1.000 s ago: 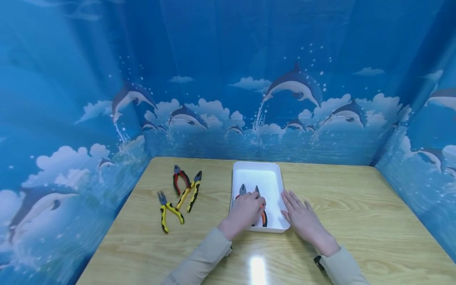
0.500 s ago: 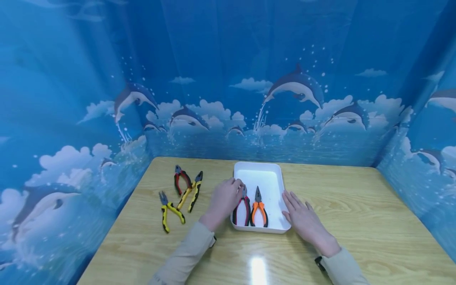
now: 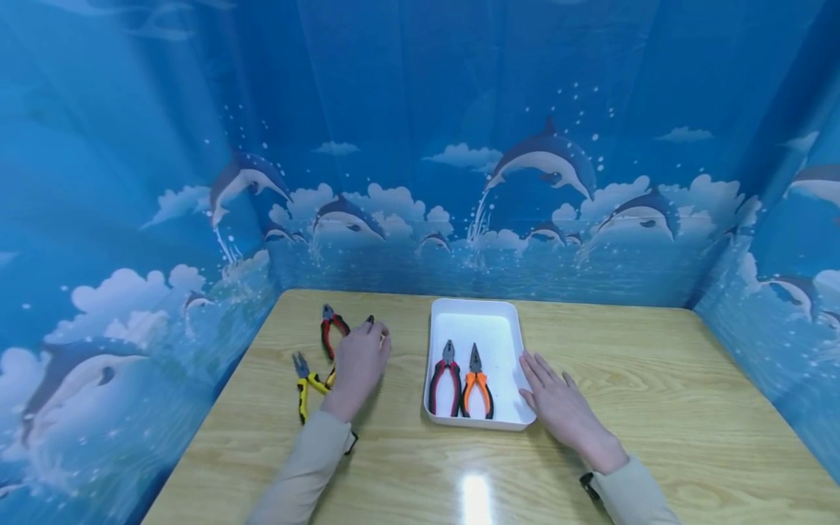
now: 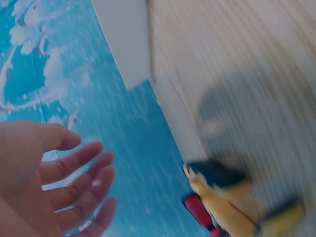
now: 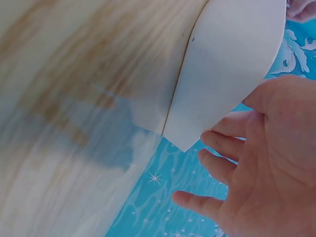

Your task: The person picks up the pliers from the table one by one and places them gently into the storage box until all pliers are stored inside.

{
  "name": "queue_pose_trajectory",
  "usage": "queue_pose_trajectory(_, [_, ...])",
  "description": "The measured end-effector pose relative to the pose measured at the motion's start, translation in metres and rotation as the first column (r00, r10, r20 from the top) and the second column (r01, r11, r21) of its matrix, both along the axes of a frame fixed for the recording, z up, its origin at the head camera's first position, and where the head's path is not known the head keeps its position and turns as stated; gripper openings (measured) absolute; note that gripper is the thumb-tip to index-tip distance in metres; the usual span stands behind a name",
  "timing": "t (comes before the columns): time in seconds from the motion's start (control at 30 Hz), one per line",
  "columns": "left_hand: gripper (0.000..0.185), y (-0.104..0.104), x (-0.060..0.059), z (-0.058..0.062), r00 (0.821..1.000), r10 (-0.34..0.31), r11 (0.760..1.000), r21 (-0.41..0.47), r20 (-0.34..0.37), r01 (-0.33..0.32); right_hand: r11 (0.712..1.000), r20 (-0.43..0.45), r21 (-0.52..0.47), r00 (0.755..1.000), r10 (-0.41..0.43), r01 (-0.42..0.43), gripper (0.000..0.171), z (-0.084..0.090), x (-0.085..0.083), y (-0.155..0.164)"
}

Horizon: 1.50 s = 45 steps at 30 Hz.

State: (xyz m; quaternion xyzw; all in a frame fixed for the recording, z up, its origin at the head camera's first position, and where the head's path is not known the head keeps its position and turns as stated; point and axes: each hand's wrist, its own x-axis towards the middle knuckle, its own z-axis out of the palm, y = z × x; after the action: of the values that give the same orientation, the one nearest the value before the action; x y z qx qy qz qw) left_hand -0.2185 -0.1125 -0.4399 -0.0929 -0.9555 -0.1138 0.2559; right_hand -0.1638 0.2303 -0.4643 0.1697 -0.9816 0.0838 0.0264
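Note:
My left hand point(image 3: 359, 359) is over the yellow-and-black combination pliers point(image 4: 222, 205) on the left of the table, covering most of them in the head view. Its fingers are loosely bent and hold nothing in the left wrist view. Red-and-black pliers point(image 3: 329, 328) lie just behind it, and yellow long-nose pliers point(image 3: 302, 386) lie to its left, partly hidden. My right hand point(image 3: 563, 408) rests with straight fingers at the right wall of the white tray point(image 5: 222, 64). Inside the tray lie dark-red-and-black pliers point(image 3: 446, 379) and orange long-nose pliers point(image 3: 476, 379), side by side.
The wooden table point(image 3: 656, 408) reaches back to a blue curtain point(image 3: 420, 146) printed with dolphins, which also encloses both sides. Tabletop shows between the loose pliers and the tray, whose far half is bare.
My left hand has let go of the dark-red pliers in the tray and moved left to the yellow-and-black combination pliers. My right hand has stayed at the tray's wall.

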Motion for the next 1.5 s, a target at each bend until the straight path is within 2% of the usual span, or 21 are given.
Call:
queue_pose_trajectory(0.27, [0.033,-0.034,0.007,-0.011,0.992,0.115,0.992,-0.053,0.061,-0.111,1.000,0.001,-0.001,1.000,0.002,-0.002,0.059,-0.001,0.000,0.001])
queue_pose_trajectory(0.43, [0.042,-0.045,0.014,-0.016,0.971,0.182,0.981,-0.092,0.154,-0.169,1.000,0.006,0.009,1.000,-0.002,0.002,0.060,-0.001,-0.001,0.002])
queue_pose_trajectory(0.63, [0.053,-0.049,0.020,-0.016,0.939,0.203,0.973,-0.162,0.277,-0.163,1.000,-0.007,0.012,1.000,0.001,-0.001,0.059,0.000,-0.001,0.002])
queue_pose_trajectory(0.8, [0.057,-0.048,0.020,-0.018,0.926,0.209,0.968,-0.199,0.315,-0.151,1.000,-0.020,0.008,1.000,0.018,-0.018,0.059,0.001,0.001,0.002])
queue_pose_trajectory(1.0, [0.060,-0.044,0.019,-0.019,0.923,0.204,0.964,-0.229,0.325,-0.132,1.000,-0.023,0.007,1.000,0.018,-0.018,0.058,0.000,0.001,0.002])
queue_pose_trajectory(1.23, [0.060,-0.038,0.024,-0.021,0.943,0.177,0.965,-0.236,0.281,-0.111,1.000,-0.015,0.002,1.000,0.020,-0.020,0.059,0.000,0.001,0.001])
queue_pose_trajectory(1.5, [0.061,-0.029,0.028,-0.023,0.953,0.168,0.960,-0.262,0.252,-0.099,1.000,-0.010,0.016,1.000,0.016,-0.015,0.058,0.002,0.001,0.000])
